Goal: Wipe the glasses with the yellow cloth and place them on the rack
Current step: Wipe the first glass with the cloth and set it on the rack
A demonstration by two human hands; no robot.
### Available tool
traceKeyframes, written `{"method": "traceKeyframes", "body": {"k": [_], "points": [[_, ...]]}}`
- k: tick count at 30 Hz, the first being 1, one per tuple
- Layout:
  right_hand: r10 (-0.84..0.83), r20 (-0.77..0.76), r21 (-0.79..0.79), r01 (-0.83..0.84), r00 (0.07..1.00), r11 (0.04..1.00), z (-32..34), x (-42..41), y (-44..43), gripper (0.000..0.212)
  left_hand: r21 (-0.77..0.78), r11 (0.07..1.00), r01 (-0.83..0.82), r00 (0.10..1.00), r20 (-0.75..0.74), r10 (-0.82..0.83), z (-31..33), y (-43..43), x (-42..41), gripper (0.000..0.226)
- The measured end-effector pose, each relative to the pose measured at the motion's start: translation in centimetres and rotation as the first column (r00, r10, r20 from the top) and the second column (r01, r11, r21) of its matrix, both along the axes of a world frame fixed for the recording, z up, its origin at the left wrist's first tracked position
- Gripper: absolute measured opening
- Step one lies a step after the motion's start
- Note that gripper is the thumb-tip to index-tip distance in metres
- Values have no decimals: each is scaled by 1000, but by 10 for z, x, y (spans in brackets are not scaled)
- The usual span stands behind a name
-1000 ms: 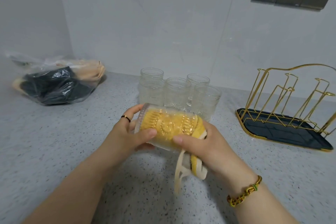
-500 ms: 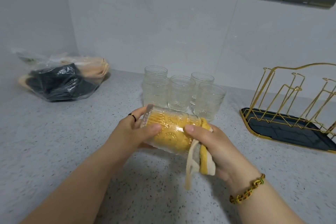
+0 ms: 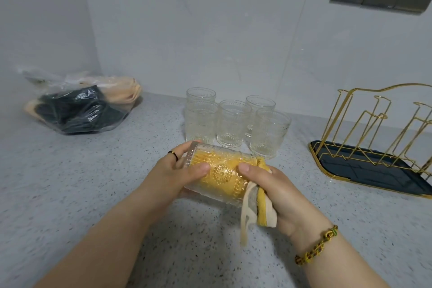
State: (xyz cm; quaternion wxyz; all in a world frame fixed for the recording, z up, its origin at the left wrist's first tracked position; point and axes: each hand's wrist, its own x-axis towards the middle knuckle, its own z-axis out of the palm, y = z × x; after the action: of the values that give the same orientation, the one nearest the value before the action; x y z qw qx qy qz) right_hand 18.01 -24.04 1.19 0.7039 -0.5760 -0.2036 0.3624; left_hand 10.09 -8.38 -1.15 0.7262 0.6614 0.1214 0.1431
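Barely anything has shifted: the glass [image 3: 219, 170] stays sideways above the speckled countertop's [image 3: 93, 182] front middle. The left hand [image 3: 173, 175] grasps its base and the right hand [image 3: 280, 192] clutches the yellow cloth [image 3: 261, 208] stuffed inside. Five glasses [image 3: 230, 124] stand behind, the gold rack [image 3: 374, 135] sits near the right edge, and pale walls [image 3: 210, 30] rise beyond.

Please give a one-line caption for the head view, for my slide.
Left hand holds a glass sideways; right hand grips the yellow cloth stuffed inside.

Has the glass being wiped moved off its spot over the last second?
No. The held glass sits on its side just in front of the standing glasses, as before; only the camera shifted.
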Motion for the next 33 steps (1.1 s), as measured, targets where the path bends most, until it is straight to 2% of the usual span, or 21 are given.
{"method": "traceKeyframes", "body": {"k": [1, 3, 5, 6, 8, 9, 11, 14, 16, 17, 18, 20, 22, 23, 26, 29, 31, 33], "points": [[24, 25, -6, -24, 999, 1000, 0, -2, 0, 20, -35, 999, -12, 1000, -10, 12, 0, 0, 0, 49], [74, 295, -125, -39, 953, 991, -1, -4, 1, 19, -141, 990, -19, 998, -67, 9, 0, -1, 0, 42], [136, 576, -244, 11, 806, 970, -3, -7, 1, 28, -205, 979, 0, 994, -110, -23, 0, 0, 1, 42], [140, 664, -254, 45, 734, 966, -4, -7, 1, 31, -229, 973, 15, 994, -104, -39, 0, 1, 2, 47], [98, 748, -195, 76, 656, 978, -4, -7, -1, 33, -265, 963, 52, 996, -52, -68, -2, 4, 2, 51], [56, 751, -151, 89, 658, 984, -2, -7, -1, 33, -264, 960, 90, 995, -11, -97, -1, 5, 1, 53], [-46, 633, -71, 117, 773, 991, 1, -6, -2, 26, -237, 957, 164, 985, 93, -146, 0, 5, -1, 68], [-85, 261, -6, 90, 962, 996, 1, -1, -2, 15, -139, 984, 108, 983, 161, -85, 0, 6, 0, 89], [-32, 63, 29, 30, 998, 999, 0, 2, -1, 22, -101, 991, 85, 987, 142, -70, 0, 3, 0, 87], [-7, 39, 28, 6, 999, 1000, 2, 1, -1, 24, -91, 993, 69, 991, 124, -58, 0, 2, 0, 81], [7, 90, 5, -8, 996, 1000, 3, 0, -2, 26, -92, 995, 48, 994, 105, -39, 0, 1, 0, 74], [64, 358, -124, -21, 932, 992, 4, -4, -3, 34, -117, 993, 19, 997, 70, -11, 0, 0, -1, 56], [158, 566, -253, -13, 809, 967, 5, -7, -3, 44, -123, 992, -1, 1000, -2, 0, -2, -2, -1, 58], [168, 611, -276, 9, 773, 961, 6, -7, -4, 43, -122, 993, -4, 999, -36, 0, -3, -3, -1, 58], [86, 627, -203, 55, 774, 978, 8, 0, -7, 34, -117, 991, 59, 997, -45, -64, -1, -3, -1, 55], [-4, 477, -90, 54, 879, 994, 5, 7, -9, 14, -102, 989, 108, 994, 31, -105, 3, -2, -3, 45], [-17, 380, -54, 41, 925, 998, 5, 8, -10, 5, -53, 991, 119, 993, 0, -119, 3, -2, -4, 39], [34, 453, -96, 11, 891, 995, 6, 6, -10, 12, -72, 992, 102, 993, -59, -107, 2, -4, -3, 36]]}}
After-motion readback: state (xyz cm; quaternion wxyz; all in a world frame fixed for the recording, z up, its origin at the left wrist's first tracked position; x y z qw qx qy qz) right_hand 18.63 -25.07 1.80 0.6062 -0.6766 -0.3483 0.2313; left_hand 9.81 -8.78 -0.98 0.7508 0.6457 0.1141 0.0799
